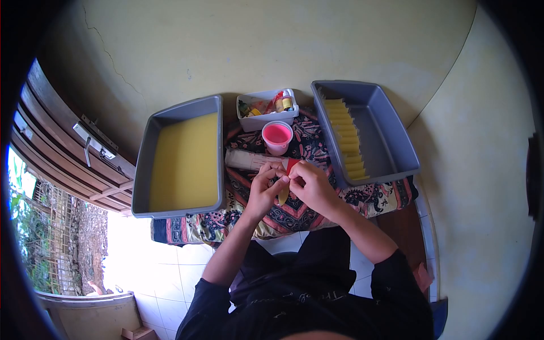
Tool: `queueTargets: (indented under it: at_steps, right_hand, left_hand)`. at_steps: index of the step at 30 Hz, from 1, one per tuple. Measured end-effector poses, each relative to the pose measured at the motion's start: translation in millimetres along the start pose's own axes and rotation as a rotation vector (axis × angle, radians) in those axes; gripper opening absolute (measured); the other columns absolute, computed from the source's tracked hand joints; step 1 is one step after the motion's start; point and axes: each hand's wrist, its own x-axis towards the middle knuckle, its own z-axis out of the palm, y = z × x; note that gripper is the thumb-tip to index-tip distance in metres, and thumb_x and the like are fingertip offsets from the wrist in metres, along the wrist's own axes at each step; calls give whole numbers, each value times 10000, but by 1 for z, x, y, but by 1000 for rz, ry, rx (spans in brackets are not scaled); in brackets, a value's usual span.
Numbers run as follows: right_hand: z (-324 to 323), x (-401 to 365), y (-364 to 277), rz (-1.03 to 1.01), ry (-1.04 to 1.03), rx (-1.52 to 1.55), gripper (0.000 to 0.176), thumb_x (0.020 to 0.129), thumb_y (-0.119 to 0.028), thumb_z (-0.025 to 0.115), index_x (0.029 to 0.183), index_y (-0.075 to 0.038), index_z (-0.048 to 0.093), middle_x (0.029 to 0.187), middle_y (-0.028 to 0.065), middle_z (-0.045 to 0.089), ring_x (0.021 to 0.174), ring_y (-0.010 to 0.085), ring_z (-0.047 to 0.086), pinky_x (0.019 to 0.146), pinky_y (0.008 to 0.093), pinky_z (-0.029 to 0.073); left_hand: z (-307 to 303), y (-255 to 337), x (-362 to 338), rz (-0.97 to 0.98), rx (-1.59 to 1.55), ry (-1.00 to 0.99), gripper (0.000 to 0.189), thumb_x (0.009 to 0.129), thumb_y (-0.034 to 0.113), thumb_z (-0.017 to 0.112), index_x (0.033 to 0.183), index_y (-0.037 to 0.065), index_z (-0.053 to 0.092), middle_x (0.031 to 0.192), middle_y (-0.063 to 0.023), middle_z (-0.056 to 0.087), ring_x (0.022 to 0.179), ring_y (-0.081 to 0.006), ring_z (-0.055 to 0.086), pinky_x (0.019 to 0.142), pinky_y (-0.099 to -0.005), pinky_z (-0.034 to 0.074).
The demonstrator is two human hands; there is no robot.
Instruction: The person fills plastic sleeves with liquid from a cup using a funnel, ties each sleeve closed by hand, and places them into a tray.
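My left hand (267,184) and my right hand (310,184) meet over the middle of the cloth-covered table, their fingers pinched together. Just below the fingertips hangs a slim yellow packet (283,196), its upper end hidden by the fingers. Behind my right hand a red piece (292,164) shows at the end of a long whitish bundle (249,160), which lies across the cloth. A little farther back stands a small white bucket (277,146) with a pink inside.
At left, a grey tub (221,164) holds a broad yellow fill, apparently liquid. The right grey tub (391,141) has a row of yellow packets (343,133) along its left side. A white basket (266,120) with small bottles stands by the wall. The patterned cloth (272,229) drapes over the front edge.
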Motion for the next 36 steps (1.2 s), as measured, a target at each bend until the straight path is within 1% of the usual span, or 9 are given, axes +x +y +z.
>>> queueTargets:
  at_steps: [1,4,7,17,22,24,29,33,36]
  right_hand:
    - [-1,1,2,-2,-1,1,146,741,37,649,809,14,522,738,123,552,670,261,612,575,343,479]
    - [-5,0,10,353,-169,433,71,806,18,637,827,31,570,751,57,639,697,76,634,635,221,507]
    - [-12,5,9,576,-213,751,52,817,32,621,831,17,573,776,35,638,701,80,632,628,218,504]
    - [-6,3,20,428,-287,607,112,809,34,627,832,-21,532,690,-23,542,625,29,530,543,208,435]
    - [-5,5,13,306,-276,261,166,763,45,626,848,0,491,688,57,530,637,111,553,565,300,434]
    - [0,2,8,267,-213,233,169,771,55,617,858,-4,484,703,49,513,636,101,516,565,285,421]
    - [8,-4,14,67,-82,78,173,797,59,593,921,0,487,760,62,525,676,99,537,592,283,443]
    - [2,-2,23,278,-188,324,180,815,62,577,967,0,503,828,41,551,746,82,573,653,260,485]
    - [-1,1,24,485,-200,684,212,772,78,579,965,0,538,769,3,559,697,34,567,581,206,466]
  left_hand:
    - [-1,0,1,1,1,2,120,837,102,652,837,-9,607,1071,-80,519,1047,-182,481,955,-312,327]
    - [-3,0,-1,73,177,12,138,806,106,662,877,-10,637,1038,-95,550,1051,-232,490,945,-336,348]
    - [-4,6,0,121,247,34,131,785,96,666,859,-10,643,1032,-100,549,1037,-242,497,932,-343,359]
    - [-3,7,0,253,491,16,137,762,104,684,838,6,626,1037,-106,540,1033,-283,497,947,-388,348]
    - [2,14,1,371,640,13,127,762,81,679,815,8,590,1030,-110,536,1019,-289,501,960,-414,329]
    - [4,9,2,385,686,39,129,767,123,675,837,40,606,1014,-86,539,1069,-285,486,1026,-523,233]
    - [2,5,5,317,616,26,121,768,118,679,820,33,611,953,-75,554,1005,-269,506,965,-445,297]
    - [-1,12,7,331,579,2,128,758,111,691,813,22,618,916,-73,560,948,-254,516,883,-373,333]
    - [-4,13,8,355,594,16,121,758,104,692,816,25,620,920,-75,562,938,-251,519,890,-387,327]
